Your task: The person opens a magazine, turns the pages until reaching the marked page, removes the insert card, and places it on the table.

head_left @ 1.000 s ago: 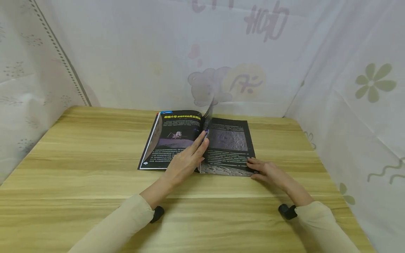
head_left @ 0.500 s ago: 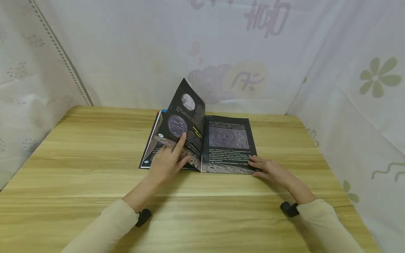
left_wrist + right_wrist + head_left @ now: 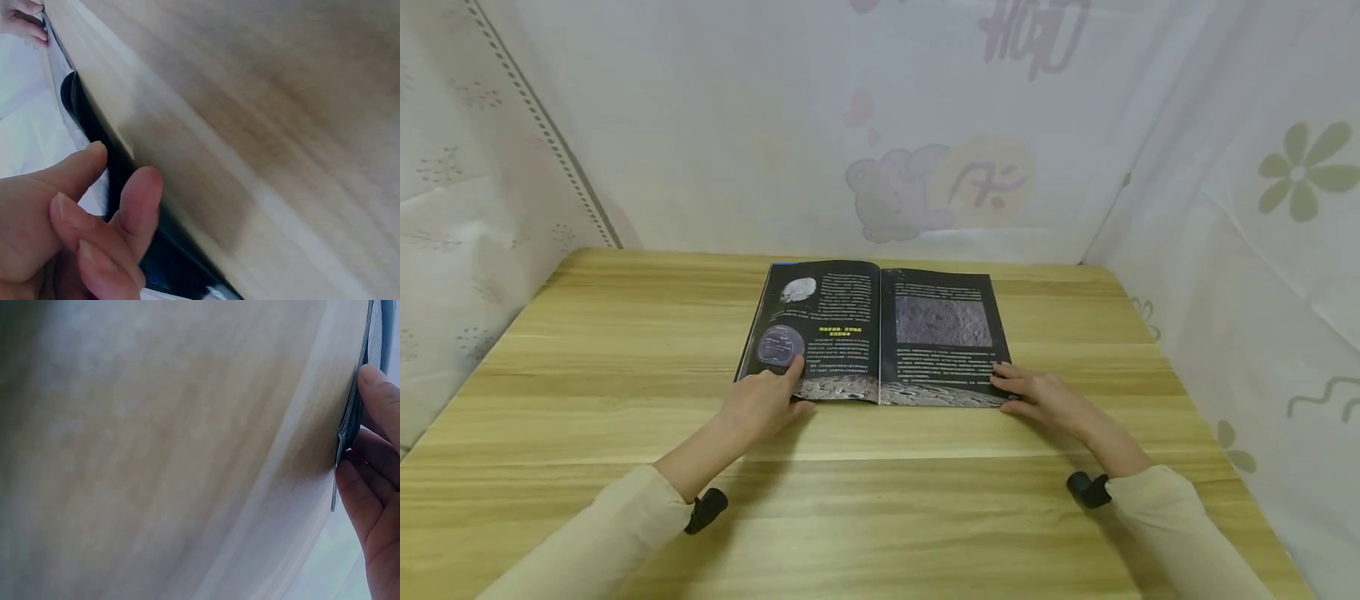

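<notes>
An open magazine (image 3: 850, 300) with dark, moon-pictured pages lies flat on the wooden table. My left hand (image 3: 756, 408) is at its lower left corner, the index finger stretched onto the left page by a round moon picture. In the left wrist view the other fingers of the left hand (image 3: 81, 237) hang loosely curled beside the dark page edge. At the lower right corner my right hand (image 3: 1048, 404) rests its fingers on the right page, thumb near the bottom edge. The right wrist view shows the right hand (image 3: 378, 506) touching the edges of the stacked pages.
The wooden table (image 3: 880, 508) runs all round the magazine. Pale printed curtains (image 3: 737, 150) hang behind it and at both sides. Black wrist devices (image 3: 707, 510) are strapped beneath the cream sleeves (image 3: 602, 525).
A raised page has turned over from the right and now lies flat on the left side. My left hand has moved left and down with it. The right hand has stayed at the corner.
</notes>
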`<state>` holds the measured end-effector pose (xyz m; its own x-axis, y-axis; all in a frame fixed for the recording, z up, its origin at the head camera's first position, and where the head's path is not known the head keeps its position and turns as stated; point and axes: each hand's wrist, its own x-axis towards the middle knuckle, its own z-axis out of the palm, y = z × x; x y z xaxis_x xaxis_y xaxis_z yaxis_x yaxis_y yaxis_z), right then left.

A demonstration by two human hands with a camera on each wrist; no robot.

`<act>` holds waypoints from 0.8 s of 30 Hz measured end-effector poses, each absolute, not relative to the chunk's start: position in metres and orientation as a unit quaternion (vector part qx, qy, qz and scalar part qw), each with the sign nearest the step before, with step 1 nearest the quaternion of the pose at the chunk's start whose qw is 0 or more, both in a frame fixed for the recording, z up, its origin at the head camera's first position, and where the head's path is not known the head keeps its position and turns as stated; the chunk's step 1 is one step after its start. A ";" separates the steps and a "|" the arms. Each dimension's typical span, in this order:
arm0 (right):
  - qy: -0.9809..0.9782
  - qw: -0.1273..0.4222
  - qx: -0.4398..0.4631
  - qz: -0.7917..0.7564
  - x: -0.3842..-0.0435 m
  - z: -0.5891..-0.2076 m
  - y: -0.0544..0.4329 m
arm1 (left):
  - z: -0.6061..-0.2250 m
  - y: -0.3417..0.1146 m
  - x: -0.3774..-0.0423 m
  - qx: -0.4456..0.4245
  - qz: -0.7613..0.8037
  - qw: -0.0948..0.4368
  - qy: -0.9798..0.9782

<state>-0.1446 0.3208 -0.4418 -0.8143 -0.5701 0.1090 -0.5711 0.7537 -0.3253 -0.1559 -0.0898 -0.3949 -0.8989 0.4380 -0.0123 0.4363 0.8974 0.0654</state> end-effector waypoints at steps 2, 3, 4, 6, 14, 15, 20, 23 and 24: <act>-0.936 0.004 0.307 0.173 -0.145 -0.442 0.320 | -0.393 -0.089 -0.158 0.220 0.025 0.038 0.975; -0.936 0.004 0.308 0.172 -0.145 -0.442 0.320 | -0.392 -0.088 -0.160 0.217 0.021 0.047 0.975; -0.936 0.004 0.307 0.171 -0.145 -0.442 0.320 | -0.392 -0.088 -0.161 0.216 0.018 0.051 0.975; -0.937 -0.001 0.303 0.174 -0.146 -0.442 0.320 | -0.392 -0.088 -0.164 0.220 0.009 0.040 0.975; -0.939 -0.021 0.288 0.189 -0.148 -0.441 0.322 | -0.409 -0.091 -0.178 0.275 -0.007 -0.112 0.955; -0.938 -0.023 0.288 0.189 -0.149 -0.441 0.322 | -0.412 -0.091 -0.180 0.281 -0.004 -0.120 0.952; -0.935 -0.029 0.292 0.197 -0.150 -0.441 0.323 | -0.420 -0.096 -0.184 0.301 0.051 -0.083 0.949; -0.934 -0.029 0.297 0.196 -0.151 -0.440 0.325 | -0.423 -0.098 -0.185 0.306 0.060 -0.052 0.949; -0.934 -0.026 0.301 0.193 -0.151 -0.440 0.326 | -0.423 -0.098 -0.185 0.306 0.055 -0.047 0.949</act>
<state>-0.1508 0.3260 -0.4396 -0.8177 -0.5716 0.0674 -0.5514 0.7444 -0.3767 -0.1848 -0.0981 -0.4234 -0.8085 0.5756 0.1225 0.5859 0.8068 0.0759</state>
